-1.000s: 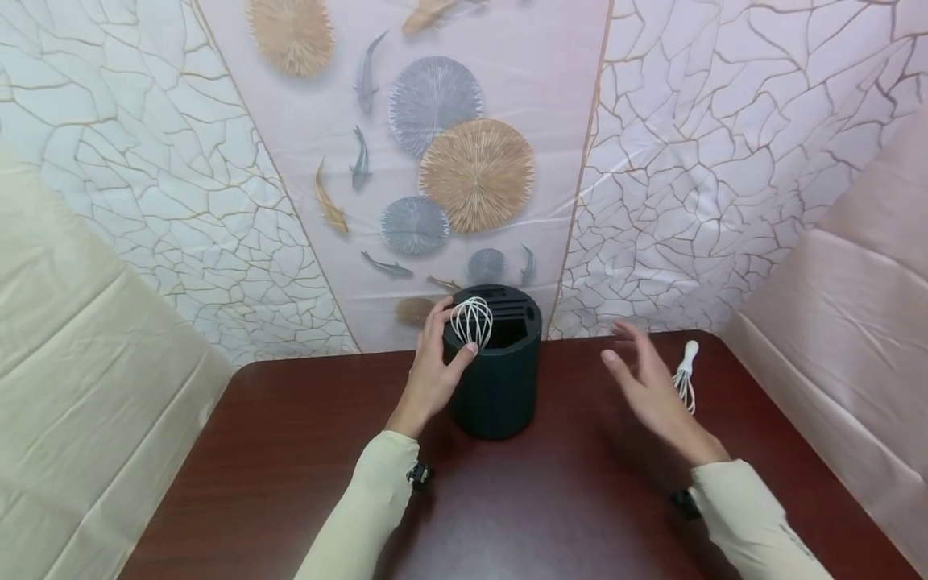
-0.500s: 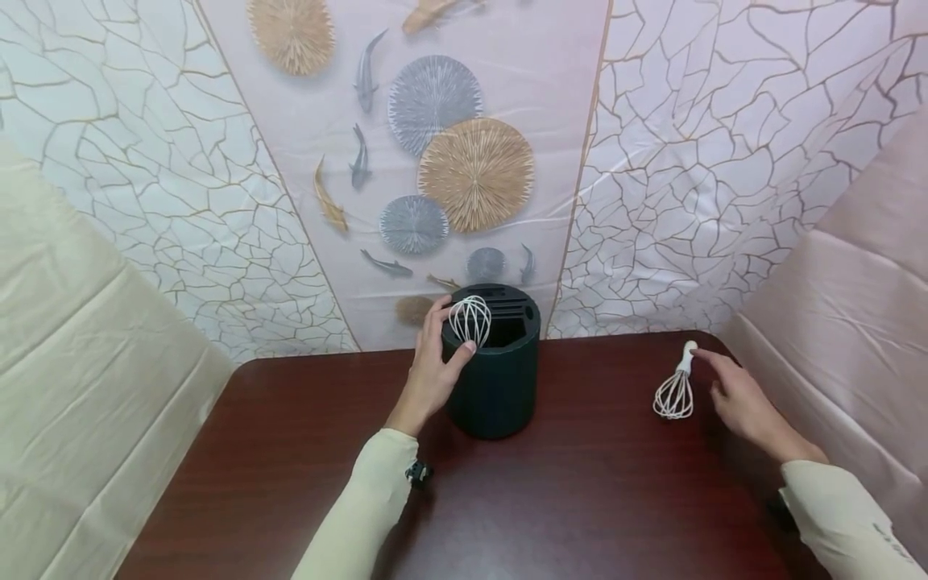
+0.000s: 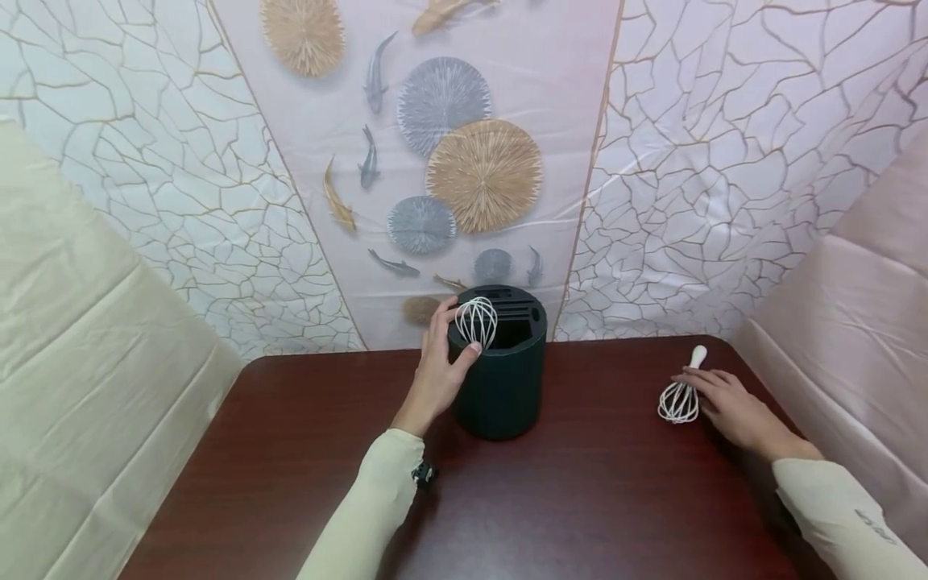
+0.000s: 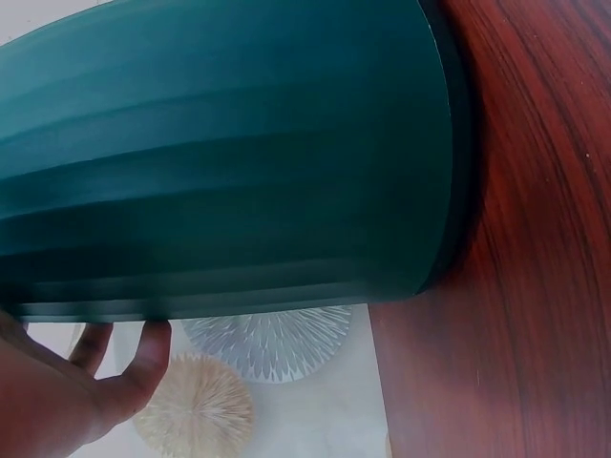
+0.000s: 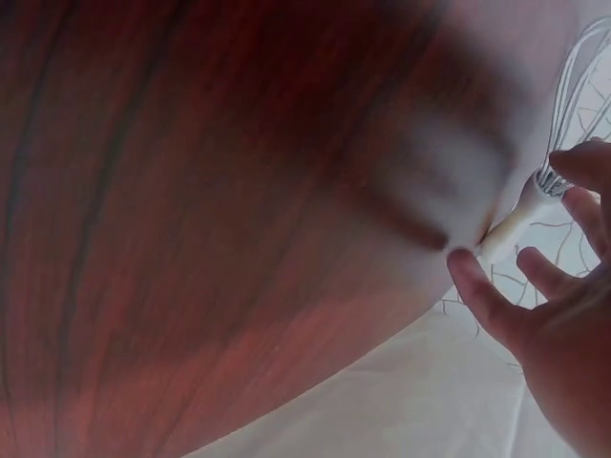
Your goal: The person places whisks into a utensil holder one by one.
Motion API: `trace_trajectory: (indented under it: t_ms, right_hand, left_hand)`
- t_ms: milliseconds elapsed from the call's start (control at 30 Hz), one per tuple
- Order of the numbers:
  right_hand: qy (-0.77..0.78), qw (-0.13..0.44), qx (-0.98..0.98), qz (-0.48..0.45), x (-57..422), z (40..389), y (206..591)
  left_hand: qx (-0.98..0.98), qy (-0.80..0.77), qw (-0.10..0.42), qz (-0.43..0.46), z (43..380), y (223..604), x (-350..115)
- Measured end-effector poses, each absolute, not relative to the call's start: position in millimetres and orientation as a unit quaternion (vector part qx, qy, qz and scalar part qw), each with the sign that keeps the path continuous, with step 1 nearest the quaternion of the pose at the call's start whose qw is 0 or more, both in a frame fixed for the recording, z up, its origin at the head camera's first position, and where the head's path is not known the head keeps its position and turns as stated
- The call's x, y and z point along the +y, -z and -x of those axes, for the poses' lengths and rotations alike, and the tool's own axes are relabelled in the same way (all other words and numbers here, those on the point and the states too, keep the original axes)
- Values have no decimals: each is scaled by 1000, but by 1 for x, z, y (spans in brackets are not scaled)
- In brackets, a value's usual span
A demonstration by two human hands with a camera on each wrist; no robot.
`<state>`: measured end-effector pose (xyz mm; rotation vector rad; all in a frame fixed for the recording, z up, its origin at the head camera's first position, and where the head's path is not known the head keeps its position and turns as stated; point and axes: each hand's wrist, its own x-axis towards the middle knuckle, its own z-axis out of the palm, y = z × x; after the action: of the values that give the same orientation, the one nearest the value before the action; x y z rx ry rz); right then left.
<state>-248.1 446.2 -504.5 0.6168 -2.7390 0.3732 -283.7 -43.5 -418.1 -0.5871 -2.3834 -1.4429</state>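
A dark green utensil holder (image 3: 500, 395) stands upright near the back of the table, with slots across its top. My left hand (image 3: 438, 366) grips its left side at the rim. In the left wrist view, the fingers (image 4: 153, 348) press against the holder's ribbed wall. A white wire whisk (image 3: 477, 318) stands head up in the opening, its handle hidden inside. At the right, my right hand (image 3: 732, 407) pinches a second whisk (image 3: 679, 403) near its neck, the white handle pointing away. The right wrist view shows my thumb and a finger on either side of the neck of that whisk (image 5: 549, 181).
The dark reddish wooden table (image 3: 565, 507) carries the holder and the second whisk. Behind it hangs a patterned cloth (image 3: 464, 177) with round and fish motifs. Pale fabric panels (image 3: 841, 322) rise close to the table's right and left sides.
My right hand moved right from beside the holder to the second whisk's handle, then slid down onto its neck. My left hand has stayed on the holder. The head view shifted slightly.
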Motion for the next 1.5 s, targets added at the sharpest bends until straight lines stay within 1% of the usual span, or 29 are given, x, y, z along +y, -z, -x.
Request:
trace_trajectory:
  t_ms: [133,400,500,633,767,933,1000,1100,1267,1367,1500]
  right_hand:
    - [-102,134,-969,-181,444,242,497]
    - [-91,107,-974,-176,426,242,481]
    - [-111,72,-979,-154,418,242,477]
    - [-164,22,-979,-115,408,240,477]
    - [-228,-15,-970,-89,398,239,476]
    - [-325,-87,-941,-48,392,238,477]
    - [-357,-111,-927,-30,394,237,478]
    - [-395,-131,-909,-5,400,235,477]
    - [-474,-174,-863,31,408,221,473]
    - [-483,-180,-856,33,406,213,474]
    - [-447,-156,-880,48,399,211,475]
  left_hand:
    - [-826,501,148,213,283,418,-41]
    - [-816,508,166,218,283,416,-42]
    - [-819,504,165,219,284,416,-43]
    - [-821,503,160,216,284,417,-43]
    - [-821,505,160,214,284,418,-43]
    - [-819,508,162,211,284,419,-44]
    - [-820,509,159,207,283,420,-44]
    - [-821,510,156,203,282,420,-43]
    - [-822,509,156,205,282,419,-41]
    - [-819,510,157,210,283,419,-41]
    - [-817,513,158,212,282,420,-40]
